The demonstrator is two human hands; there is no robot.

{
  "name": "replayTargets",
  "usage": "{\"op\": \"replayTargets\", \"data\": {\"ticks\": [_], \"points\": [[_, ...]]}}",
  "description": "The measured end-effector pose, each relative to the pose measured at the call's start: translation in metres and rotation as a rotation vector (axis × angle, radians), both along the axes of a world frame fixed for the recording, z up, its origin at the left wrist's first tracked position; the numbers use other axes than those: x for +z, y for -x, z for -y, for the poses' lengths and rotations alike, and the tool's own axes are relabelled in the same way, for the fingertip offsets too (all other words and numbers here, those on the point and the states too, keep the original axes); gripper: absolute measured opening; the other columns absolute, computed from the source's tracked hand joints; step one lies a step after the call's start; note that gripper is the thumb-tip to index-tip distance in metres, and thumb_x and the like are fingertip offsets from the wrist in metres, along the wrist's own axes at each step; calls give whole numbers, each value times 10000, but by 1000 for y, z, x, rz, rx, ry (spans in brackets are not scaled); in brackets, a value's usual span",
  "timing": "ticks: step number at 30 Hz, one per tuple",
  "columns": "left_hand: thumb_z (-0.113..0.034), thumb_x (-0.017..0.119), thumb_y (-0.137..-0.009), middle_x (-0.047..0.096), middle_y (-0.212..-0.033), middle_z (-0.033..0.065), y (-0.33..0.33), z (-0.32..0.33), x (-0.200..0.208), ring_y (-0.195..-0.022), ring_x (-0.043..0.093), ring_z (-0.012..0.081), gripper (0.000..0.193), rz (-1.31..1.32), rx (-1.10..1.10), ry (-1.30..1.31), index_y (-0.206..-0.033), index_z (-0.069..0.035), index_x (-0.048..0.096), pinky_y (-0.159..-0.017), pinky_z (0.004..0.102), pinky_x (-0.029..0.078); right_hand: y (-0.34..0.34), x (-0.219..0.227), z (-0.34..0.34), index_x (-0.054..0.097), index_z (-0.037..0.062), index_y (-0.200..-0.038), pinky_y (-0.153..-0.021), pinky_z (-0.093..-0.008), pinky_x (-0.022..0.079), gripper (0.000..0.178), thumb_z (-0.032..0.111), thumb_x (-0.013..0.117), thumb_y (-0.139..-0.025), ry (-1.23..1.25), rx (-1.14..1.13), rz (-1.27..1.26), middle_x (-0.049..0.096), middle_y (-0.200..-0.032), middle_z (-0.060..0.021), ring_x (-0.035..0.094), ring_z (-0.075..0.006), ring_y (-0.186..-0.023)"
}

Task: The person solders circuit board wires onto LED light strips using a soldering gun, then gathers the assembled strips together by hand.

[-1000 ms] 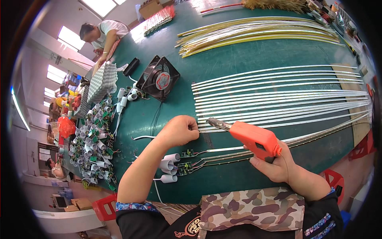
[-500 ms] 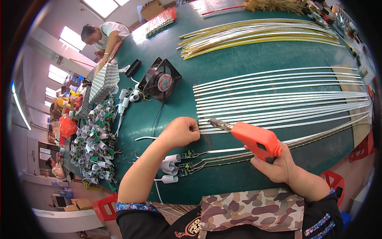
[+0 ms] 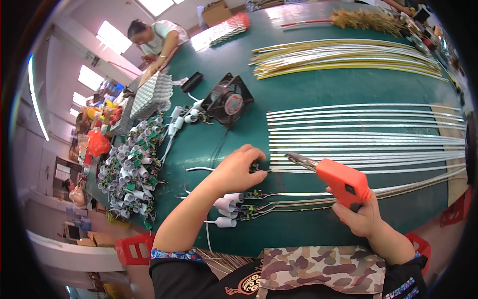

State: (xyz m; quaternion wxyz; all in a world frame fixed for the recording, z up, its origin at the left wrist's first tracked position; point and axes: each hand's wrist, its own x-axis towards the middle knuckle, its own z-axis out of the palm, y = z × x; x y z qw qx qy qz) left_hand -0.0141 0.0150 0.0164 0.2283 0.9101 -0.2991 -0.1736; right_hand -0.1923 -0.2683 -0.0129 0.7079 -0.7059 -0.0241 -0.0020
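Note:
My right hand [image 3: 357, 215] is wrapped round the handle of an orange soldering gun [image 3: 341, 182]. Its dark metal tip points left, over the ends of the long thin silver strips [image 3: 358, 146]. Beside those left ends, my left hand [image 3: 240, 172] pinches a small circuit board [image 3: 254, 166], mostly hidden by the fingers. A thin wire shows between the board and the lowest strip of the row. Nearer me, more circuit boards [image 3: 247, 213] with wires running to strips lie next to white plastic lamp sockets [image 3: 226, 205].
A heap of white sockets with green boards [image 3: 132, 172] covers the table's left. Behind my left hand stands a black fan [image 3: 228, 101]; a yellow-and-silver strip bundle [image 3: 348, 60] lies farther back. A co-worker [image 3: 157, 40] leans over the far left edge near grey egg-crate trays [image 3: 152, 94].
The view has shifted, so the table sits farther right and lower. My left fingers have opened from a closed fist shape, and a small circuit board now shows between them. The soldering gun stays in my right hand.

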Motion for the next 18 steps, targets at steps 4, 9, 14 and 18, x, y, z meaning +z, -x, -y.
{"op": "replayTargets", "data": {"ticks": [4, 9, 14, 18], "points": [[-423, 728, -842, 653, -1095, 156, 4, -33, 14, -1027, 631, 332, 490, 126, 61, -173, -1135, -38, 654, -888, 416, 509, 4, 2, 2, 559, -2, -1305, -861, -282, 490, 499, 42, 687, -825, 17, -15, -162, 674, -1106, -71, 610, -112, -948], [-457, 729, -851, 688, -975, 148, 24, -55, 26, -939, 667, 318, 506, -198, 92, -156, -1109, -27, 664, -818, 394, 531, 4, 3, -2, 583, -19, -1256, -823, -272, 492, 440, 39, 670, -830, -88, -59, -112, 664, -1085, -63, 590, -103, -913], [-300, 746, -826, 668, -965, 173, -23, -79, 24, -929, 640, 336, 338, 179, 202, -123, -985, -11, 671, -817, 428, 510, 1, 8, -4, 574, -36, -1270, -747, -242, 473, 448, 31, 662, -835, -125, -54, -165, 651, -934, -26, 565, -64, -790], [-151, 736, -835, 645, -1100, 164, -118, -108, 2, -1066, 616, 370, 416, 800, 254, -20, -1212, -37, 602, -898, 432, 503, 0, 8, -6, 570, -48, -1275, -699, -224, 442, 446, 19, 650, -842, -83, -86, -48, 618, -852, -2, 522, -45, -719]]}}
